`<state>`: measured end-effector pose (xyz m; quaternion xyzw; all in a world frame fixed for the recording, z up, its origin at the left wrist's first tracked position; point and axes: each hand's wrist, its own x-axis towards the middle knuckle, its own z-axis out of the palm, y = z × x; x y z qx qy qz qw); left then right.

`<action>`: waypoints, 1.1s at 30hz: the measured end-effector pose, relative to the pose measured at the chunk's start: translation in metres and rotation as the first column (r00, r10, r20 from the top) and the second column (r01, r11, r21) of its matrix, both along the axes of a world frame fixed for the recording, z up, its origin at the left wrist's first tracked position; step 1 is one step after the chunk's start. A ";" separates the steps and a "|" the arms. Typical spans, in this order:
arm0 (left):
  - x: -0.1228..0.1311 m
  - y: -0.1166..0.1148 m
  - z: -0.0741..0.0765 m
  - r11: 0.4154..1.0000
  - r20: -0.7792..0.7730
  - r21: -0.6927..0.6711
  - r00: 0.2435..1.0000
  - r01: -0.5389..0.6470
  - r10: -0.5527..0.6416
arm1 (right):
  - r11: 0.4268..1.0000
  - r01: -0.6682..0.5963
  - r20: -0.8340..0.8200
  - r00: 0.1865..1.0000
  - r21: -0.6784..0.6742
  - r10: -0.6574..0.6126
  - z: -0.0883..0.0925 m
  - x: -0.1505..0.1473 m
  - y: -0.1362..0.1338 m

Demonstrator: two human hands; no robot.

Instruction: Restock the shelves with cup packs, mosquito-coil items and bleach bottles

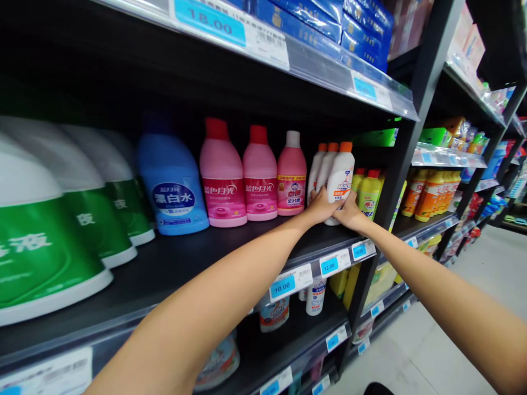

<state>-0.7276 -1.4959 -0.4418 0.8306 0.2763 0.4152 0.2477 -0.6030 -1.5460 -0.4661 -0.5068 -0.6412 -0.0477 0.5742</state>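
Note:
A white bottle with an orange cap (341, 173) stands upright at the front of a short row of similar bottles on the middle shelf. My left hand (323, 206) grips its lower left side, and my right hand (349, 211) holds the lower right side. The fingertips of both hands nearly meet on the bottle. Just left of it is a pink bottle with a white cap (292, 173). Yellow-green bottles with red caps (370, 193) are close on the right, behind my right hand.
Two pink bottles with red caps, a blue bottle (171, 181) and large green-labelled bottles (41, 241) line the shelf leftwards. The price-tagged shelf edge (315, 258) runs below my forearms. A dark upright post (405, 156) rises at right. Blue packs (304, 24) fill the shelf above.

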 end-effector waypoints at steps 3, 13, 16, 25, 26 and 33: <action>0.001 0.002 -0.001 1.000 -0.051 -0.018 0.999 -0.017 0.016 | 1.000 0.023 -0.009 1.000 -0.008 -0.023 0.000 0.001 0.004; 0.003 0.006 -0.003 0.999 -0.065 -0.026 0.998 -0.021 0.019 | 0.994 0.100 -0.050 0.994 -0.036 -0.102 -0.006 0.004 0.014; 0.002 0.006 -0.003 0.999 -0.071 -0.030 0.997 -0.025 0.023 | 0.991 0.132 -0.084 0.987 -0.029 -0.134 -0.008 0.004 0.014; 0.002 0.007 -0.001 0.997 -0.072 -0.012 0.995 -0.071 0.070 | 0.994 0.079 -0.062 0.995 -0.076 -0.084 0.000 -0.002 0.002; 0.001 0.007 -0.001 0.998 -0.067 -0.008 0.995 -0.070 0.069 | 0.993 0.083 -0.075 0.993 -0.082 -0.089 0.000 -0.002 0.001; -0.003 0.011 -0.001 0.999 -0.062 0.000 0.997 -0.040 0.040 | 0.992 0.096 -0.098 0.990 -0.077 -0.103 -0.004 0.001 0.003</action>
